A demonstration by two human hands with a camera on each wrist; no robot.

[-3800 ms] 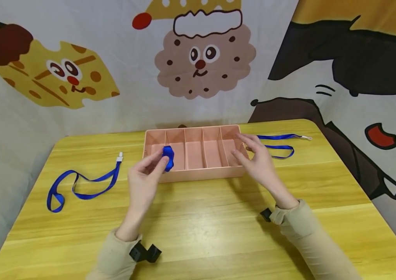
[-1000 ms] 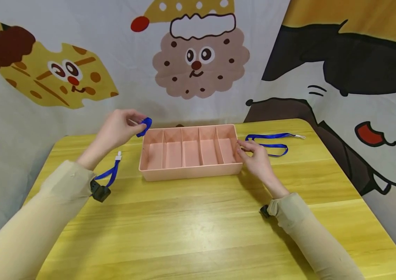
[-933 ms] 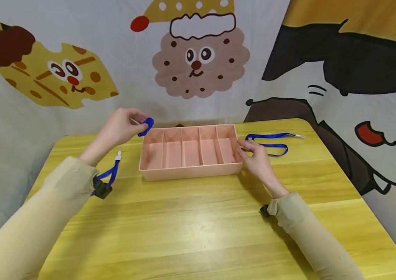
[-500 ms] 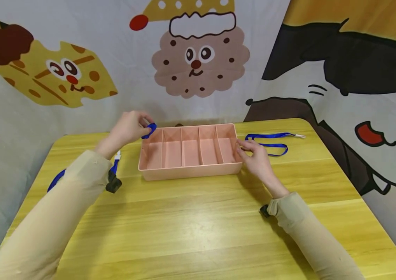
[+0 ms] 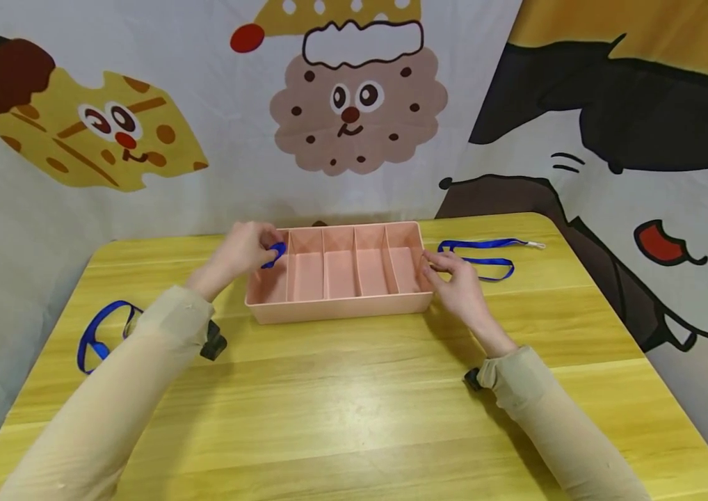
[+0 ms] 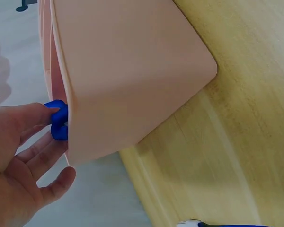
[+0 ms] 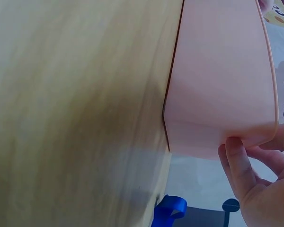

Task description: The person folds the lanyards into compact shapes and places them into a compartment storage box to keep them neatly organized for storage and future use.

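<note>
My left hand [image 5: 244, 247] pinches a rolled-up blue lanyard [image 5: 275, 255] between thumb and fingers, over the leftmost compartment of a pink divided box [image 5: 341, 307]. In the left wrist view the blue roll [image 6: 60, 125] sits right at the box's rim, partly hidden by the wall. At the other end, my right hand [image 5: 460, 285] grips the box's right end wall. The right wrist view has fingertips [image 7: 235, 146] on the outside of that wall and another digit over the rim.
A loose blue lanyard [image 5: 87, 337] lies at the table's left, partly behind my left sleeve [image 5: 141, 376]. Another lanyard [image 5: 485, 244] with a white clip lies right of the box. A cartoon-printed cloth [image 5: 229, 139] hangs behind the wooden table [image 5: 354, 417].
My left hand has carried the rolled lanyard rightward and down from beyond the box's left rear corner to the leftmost compartment. My right hand stays at the box's right end.
</note>
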